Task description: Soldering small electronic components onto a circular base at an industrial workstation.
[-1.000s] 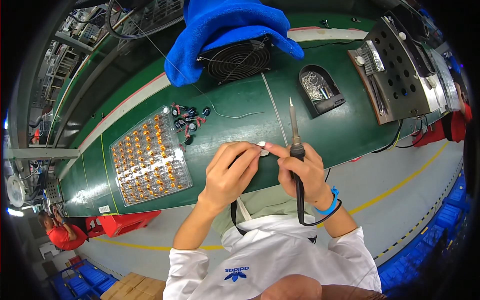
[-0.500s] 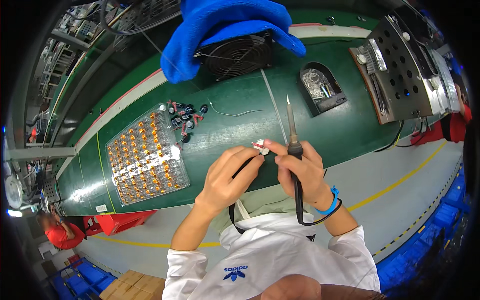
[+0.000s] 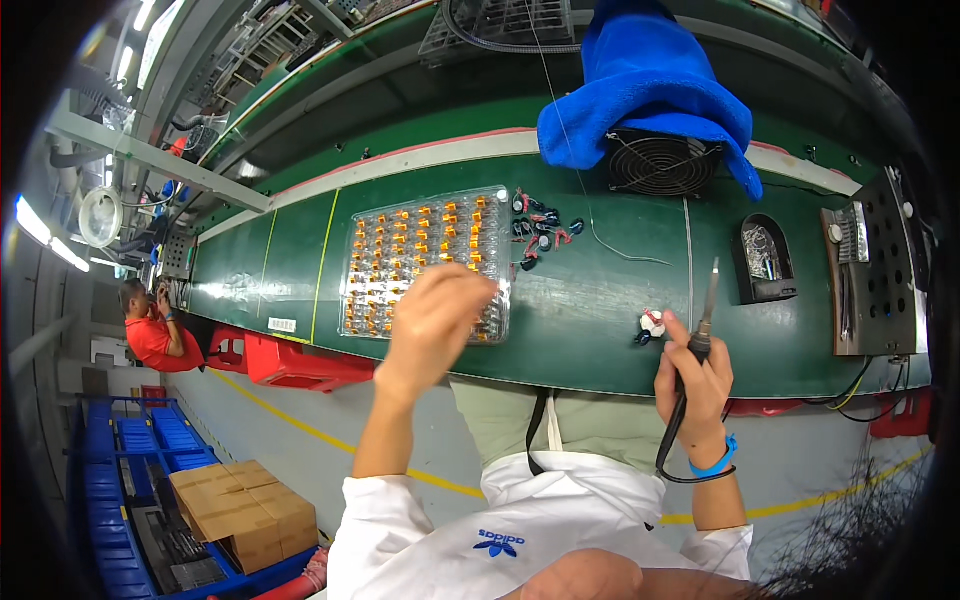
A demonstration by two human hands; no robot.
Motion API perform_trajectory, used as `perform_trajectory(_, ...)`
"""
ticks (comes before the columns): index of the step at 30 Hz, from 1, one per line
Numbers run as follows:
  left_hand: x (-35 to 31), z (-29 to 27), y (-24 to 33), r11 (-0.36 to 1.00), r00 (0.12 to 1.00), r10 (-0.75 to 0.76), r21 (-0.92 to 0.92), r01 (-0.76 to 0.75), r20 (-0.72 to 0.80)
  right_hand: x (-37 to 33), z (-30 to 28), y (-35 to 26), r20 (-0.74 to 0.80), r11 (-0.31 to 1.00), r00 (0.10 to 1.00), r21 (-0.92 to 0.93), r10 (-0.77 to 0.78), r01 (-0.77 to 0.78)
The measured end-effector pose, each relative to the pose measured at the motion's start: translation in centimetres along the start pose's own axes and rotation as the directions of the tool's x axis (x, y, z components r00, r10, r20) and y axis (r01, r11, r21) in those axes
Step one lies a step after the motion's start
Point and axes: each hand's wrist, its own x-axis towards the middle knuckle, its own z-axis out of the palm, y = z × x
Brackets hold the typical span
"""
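Observation:
My left hand [image 3: 437, 325] is raised over the near right part of a clear plastic tray [image 3: 506, 300] holding rows of small orange-and-dark parts. Its fingers bend inward and look smeared, so I cannot tell whether anything is between them. A soldering iron [image 3: 690, 375] is in my right hand [image 3: 702, 392], its metal tip pointing up and away from me. My right index fingertip is at a small round white piece [image 3: 652, 322] with red wire, lying on the green bench. A dark little part [image 3: 642, 338] sits against that piece.
Several dark parts with red leads [image 3: 540, 232] lie right of the tray. Thin solder wire [image 3: 625, 255] curves down to the bench. Beyond stands a black fan [image 3: 665, 165] under a blue cloth [image 3: 650, 90]. A black bin [image 3: 765, 290] and a perforated metal box [image 3: 880, 270] are at right.
My left hand has left the white piece and moved left over the tray. My right hand stays by the piece with the soldering iron. The view has swung left.

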Motion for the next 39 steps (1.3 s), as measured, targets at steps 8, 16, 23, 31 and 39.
perform_trajectory(8, -0.9, -0.4, -2.9, 1.0, 0.991, -0.017, 0.018, 0.014, 0.13, -0.5, 0.2, 0.5, -0.079, 0.998, 0.997, 0.053, 0.024, -0.02)
perform_trajectory(16, -0.6, 0.8, -2.2, 0.945, 0.973, -0.229, -0.243, 0.221, -0.007, -0.7, -0.3, 0.7, -0.085, 0.996, 0.996, 0.079, 0.037, -0.031)
perform_trajectory(23, 2.4, 5.8, 2.6, 0.3, 0.881, -0.447, -0.903, 0.309, 0.153, -0.5, -1.1, 0.6, -0.105, 0.967, 0.992, 0.248, 0.077, -0.049)
perform_trajectory(31, 5.6, 9.1, 5.0, 0.256, 0.891, -0.363, -0.89, 0.378, 0.274, -3.2, -3.5, 1.4, -0.086, 0.913, 0.982, 0.389, 0.167, -0.121)
perform_trajectory(39, 5.2, 12.0, 6.5, 0.418, 0.921, -0.273, -0.828, 0.374, 0.278, -3.6, -3.4, 1.5, -0.213, 0.957, 0.959, 0.258, 0.189, -0.131)
